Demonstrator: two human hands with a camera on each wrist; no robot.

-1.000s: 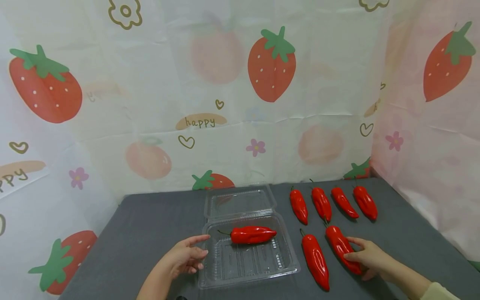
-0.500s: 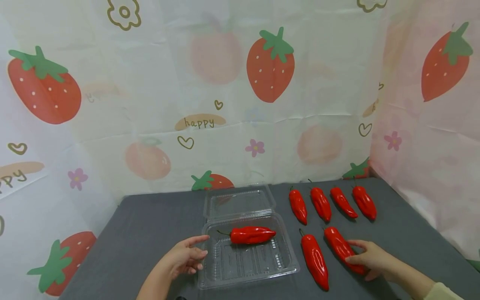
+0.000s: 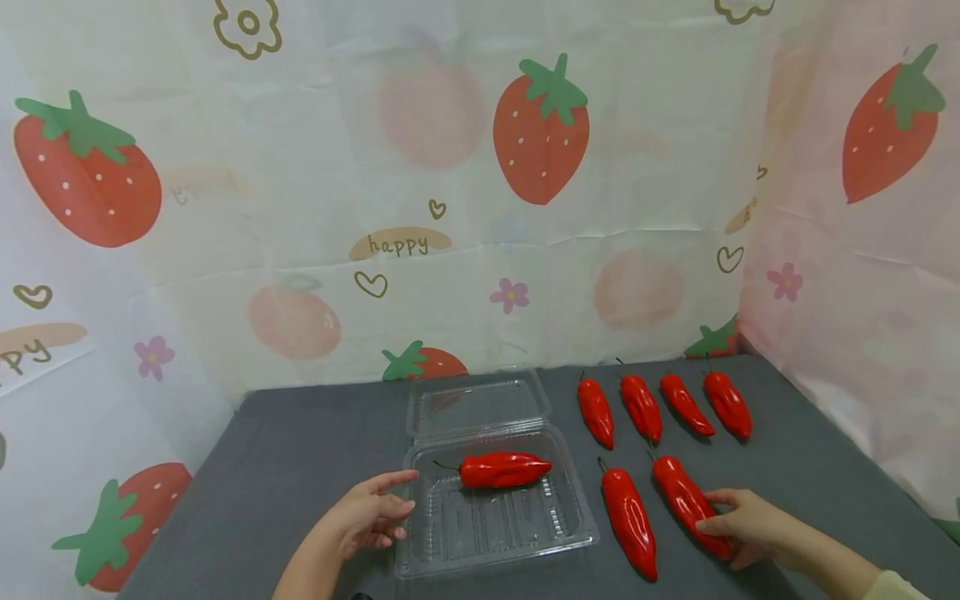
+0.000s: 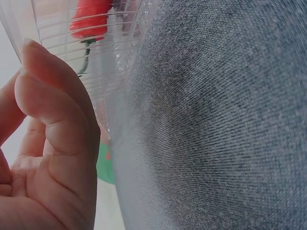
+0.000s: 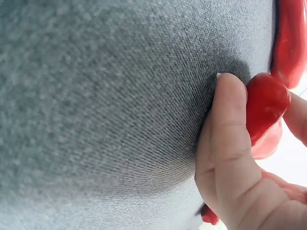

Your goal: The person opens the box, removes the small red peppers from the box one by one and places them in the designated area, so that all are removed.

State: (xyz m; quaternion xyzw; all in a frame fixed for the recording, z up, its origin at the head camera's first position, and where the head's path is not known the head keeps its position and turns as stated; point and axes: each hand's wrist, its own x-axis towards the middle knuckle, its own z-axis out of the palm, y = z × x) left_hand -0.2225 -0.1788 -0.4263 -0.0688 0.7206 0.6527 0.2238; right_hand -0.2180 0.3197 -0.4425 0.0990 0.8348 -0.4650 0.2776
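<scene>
At the right front, my right hand (image 3: 753,525) grips a long red chili pepper (image 3: 682,496) near its lower end, thumb on one side and fingers on the other. In the right wrist view the pepper's tip (image 5: 266,103) shows between thumb and fingers, close over the cloth. My left hand (image 3: 371,512) is at the left side of a clear plastic clamshell box (image 3: 510,546), its index finger extended with the tip right at the rim. Inside the box, another red chili pepper (image 3: 506,470) lies crosswise, its stem pointing left. The left wrist view shows this pepper (image 4: 91,21) through the ribbed wall.
The box's lid (image 3: 480,404) lies folded back behind its base. A red pepper (image 3: 628,521) lies between the box and my right hand. Several more red peppers (image 3: 686,404) lie in a row behind, on the grey cloth (image 3: 315,442). A strawberry-print curtain (image 3: 450,167) closes off the back.
My right hand and the pepper in its grip have shifted slightly to the right and nearer. My left hand and the box stay as they were.
</scene>
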